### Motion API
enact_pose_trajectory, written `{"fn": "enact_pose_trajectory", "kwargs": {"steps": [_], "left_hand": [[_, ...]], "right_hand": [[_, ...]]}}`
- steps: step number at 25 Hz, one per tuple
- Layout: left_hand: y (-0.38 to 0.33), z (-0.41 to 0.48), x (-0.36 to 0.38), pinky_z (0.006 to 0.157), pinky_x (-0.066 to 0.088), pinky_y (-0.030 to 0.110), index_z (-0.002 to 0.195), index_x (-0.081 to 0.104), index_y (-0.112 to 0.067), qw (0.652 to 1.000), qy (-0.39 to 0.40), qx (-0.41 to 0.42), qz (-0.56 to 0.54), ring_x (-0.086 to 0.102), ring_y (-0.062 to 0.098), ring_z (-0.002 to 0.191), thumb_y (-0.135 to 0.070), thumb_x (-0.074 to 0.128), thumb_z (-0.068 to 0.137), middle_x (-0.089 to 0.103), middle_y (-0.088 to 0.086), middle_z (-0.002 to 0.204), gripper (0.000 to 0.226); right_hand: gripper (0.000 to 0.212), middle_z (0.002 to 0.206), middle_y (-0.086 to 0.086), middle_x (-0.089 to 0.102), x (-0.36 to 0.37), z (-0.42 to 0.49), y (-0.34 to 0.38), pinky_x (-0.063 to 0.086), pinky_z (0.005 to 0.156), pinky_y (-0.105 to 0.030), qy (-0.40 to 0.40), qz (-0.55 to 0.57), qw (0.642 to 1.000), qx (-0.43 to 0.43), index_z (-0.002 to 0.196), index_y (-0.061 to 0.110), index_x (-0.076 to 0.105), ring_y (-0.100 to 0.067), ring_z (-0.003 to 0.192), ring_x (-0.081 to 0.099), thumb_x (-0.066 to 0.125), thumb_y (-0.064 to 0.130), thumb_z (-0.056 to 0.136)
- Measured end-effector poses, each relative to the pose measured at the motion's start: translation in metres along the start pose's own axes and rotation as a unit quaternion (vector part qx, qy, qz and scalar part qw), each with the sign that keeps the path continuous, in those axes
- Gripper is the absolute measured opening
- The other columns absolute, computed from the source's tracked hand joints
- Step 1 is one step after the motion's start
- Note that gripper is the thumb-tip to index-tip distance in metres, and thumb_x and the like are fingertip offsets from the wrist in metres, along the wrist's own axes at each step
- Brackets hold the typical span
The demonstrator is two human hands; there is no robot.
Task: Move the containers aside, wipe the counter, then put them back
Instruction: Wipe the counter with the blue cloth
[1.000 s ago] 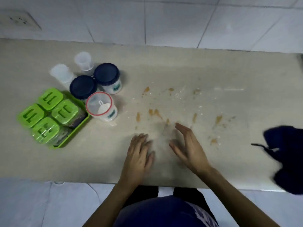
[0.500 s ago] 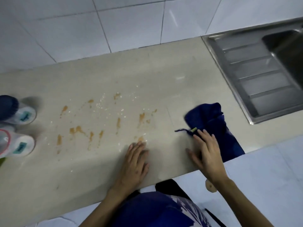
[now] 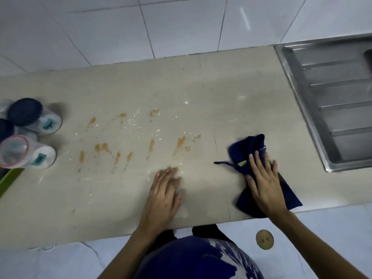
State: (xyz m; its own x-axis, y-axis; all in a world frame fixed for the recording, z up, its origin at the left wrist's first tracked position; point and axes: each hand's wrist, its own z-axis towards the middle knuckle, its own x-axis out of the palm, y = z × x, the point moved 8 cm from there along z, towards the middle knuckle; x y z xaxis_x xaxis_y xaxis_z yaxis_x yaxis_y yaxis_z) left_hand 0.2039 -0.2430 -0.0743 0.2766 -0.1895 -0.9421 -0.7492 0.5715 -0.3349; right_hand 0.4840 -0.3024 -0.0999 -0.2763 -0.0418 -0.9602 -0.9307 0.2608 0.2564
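The beige counter [image 3: 201, 87] carries orange-brown stains [image 3: 104, 147] and white specks across its middle. A dark blue cloth [image 3: 248, 146] lies crumpled near the front edge on the right. My right hand [image 3: 263, 178] rests flat on top of it, fingers spread. My left hand [image 3: 164, 190] lies palm down on the bare counter, holding nothing. At the far left stand a clear jar with a dark blue lid [image 3: 34, 115], an open jar with a red rim [image 3: 26, 152], and part of another blue-lidded jar [image 3: 6, 128].
A steel sink drainboard [image 3: 332, 101] fills the right end of the counter. A green tray edge [image 3: 10, 177] shows at the lower left. White wall tiles run behind the counter. A round floor drain [image 3: 264, 238] sits below the front edge.
The view has swung right, away from the green boxes and towards the sink. My right hand reached over to the blue cloth and now lies on it. My left hand stayed on the counter.
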Motion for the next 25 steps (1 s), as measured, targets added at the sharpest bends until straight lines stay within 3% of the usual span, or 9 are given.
{"fn": "enact_pose_trajectory", "kwargs": {"steps": [5, 7, 11, 15, 19, 20, 23, 25], "left_hand": [[0.039, -0.037, -0.017, 0.119, 0.019, 0.041, 0.116, 0.060, -0.002, 0.999, -0.009, -0.040, 0.001, 0.043, 0.028, 0.132, -0.026, 0.038, 0.096, 0.053, 0.017, 0.137, 0.039], [0.064, -0.053, -0.031, 0.120, 0.016, 0.038, 0.112, 0.060, 0.000, 0.997, -0.018, -0.069, 0.011, 0.042, 0.028, 0.130, -0.028, 0.035, 0.097, 0.056, 0.021, 0.131, 0.040], [0.124, -0.075, -0.062, 0.120, 0.017, 0.040, 0.122, 0.054, -0.003, 0.994, -0.032, -0.101, 0.020, 0.039, 0.028, 0.134, -0.028, 0.037, 0.096, 0.049, 0.017, 0.139, 0.039], [0.186, -0.093, -0.076, 0.120, 0.016, 0.042, 0.127, 0.054, -0.005, 0.989, -0.055, -0.138, -0.008, 0.036, 0.028, 0.137, -0.029, 0.040, 0.096, 0.046, 0.013, 0.142, 0.041], [0.260, -0.127, -0.093, 0.120, 0.017, 0.043, 0.120, 0.056, -0.001, 0.975, -0.106, -0.197, -0.012, 0.038, 0.034, 0.134, -0.027, 0.044, 0.093, 0.050, 0.019, 0.137, 0.040], [0.277, -0.137, -0.096, 0.119, 0.018, 0.044, 0.120, 0.057, 0.000, 0.972, -0.112, -0.206, -0.005, 0.039, 0.035, 0.133, -0.026, 0.044, 0.093, 0.050, 0.020, 0.136, 0.040], [0.312, -0.158, -0.101, 0.116, 0.023, 0.050, 0.127, 0.052, 0.003, 0.970, -0.111, -0.215, 0.010, 0.038, 0.037, 0.133, -0.024, 0.043, 0.093, 0.045, 0.023, 0.140, 0.044], [0.320, -0.158, -0.099, 0.117, 0.022, 0.049, 0.136, 0.044, 0.002, 0.974, -0.090, -0.205, 0.030, 0.034, 0.035, 0.138, -0.025, 0.040, 0.095, 0.038, 0.022, 0.147, 0.050]], "right_hand": [[0.057, 0.157, -0.009, 0.024, 0.051, 0.021, 0.194, 0.006, 0.117, -0.048, 0.033, 0.001, 0.982, -0.183, 0.149, 0.013, 0.023, -0.030, 0.147, 0.011, 0.028, 0.039, 0.098], [0.058, 0.157, -0.009, 0.025, 0.066, 0.031, 0.252, 0.006, 0.117, -0.047, 0.043, 0.004, 0.978, -0.206, 0.149, 0.012, 0.024, -0.029, 0.147, 0.012, 0.031, 0.037, 0.097], [0.058, 0.159, -0.002, 0.013, 0.061, 0.044, 0.225, 0.006, 0.119, -0.046, 0.024, 0.019, 0.992, -0.122, 0.150, 0.015, 0.020, -0.021, 0.149, 0.002, 0.026, 0.040, 0.098], [0.059, 0.158, -0.004, 0.021, 0.040, 0.042, 0.161, 0.013, 0.118, -0.051, -0.012, 0.044, 0.998, -0.032, 0.147, 0.018, 0.030, -0.023, 0.148, 0.008, 0.022, 0.044, 0.096], [0.059, 0.159, -0.004, 0.020, 0.047, 0.030, 0.190, 0.006, 0.117, -0.055, -0.042, 0.041, 0.994, 0.092, 0.148, 0.022, 0.030, -0.030, 0.148, 0.005, 0.017, 0.047, 0.096], [0.058, 0.159, -0.004, 0.021, 0.055, 0.029, 0.223, 0.006, 0.117, -0.055, -0.039, 0.042, 0.995, 0.080, 0.147, 0.021, 0.031, -0.030, 0.148, 0.006, 0.019, 0.047, 0.096], [0.055, 0.157, -0.005, 0.026, 0.097, 0.010, 0.361, 0.009, 0.115, -0.057, 0.009, 0.004, 0.996, -0.094, 0.147, 0.022, 0.031, -0.033, 0.147, 0.011, 0.025, 0.044, 0.097], [0.054, 0.157, -0.005, 0.026, 0.116, 0.005, 0.417, 0.011, 0.114, -0.059, 0.018, -0.026, 0.986, -0.166, 0.148, 0.028, 0.026, -0.036, 0.146, 0.013, 0.029, 0.044, 0.097]]}}
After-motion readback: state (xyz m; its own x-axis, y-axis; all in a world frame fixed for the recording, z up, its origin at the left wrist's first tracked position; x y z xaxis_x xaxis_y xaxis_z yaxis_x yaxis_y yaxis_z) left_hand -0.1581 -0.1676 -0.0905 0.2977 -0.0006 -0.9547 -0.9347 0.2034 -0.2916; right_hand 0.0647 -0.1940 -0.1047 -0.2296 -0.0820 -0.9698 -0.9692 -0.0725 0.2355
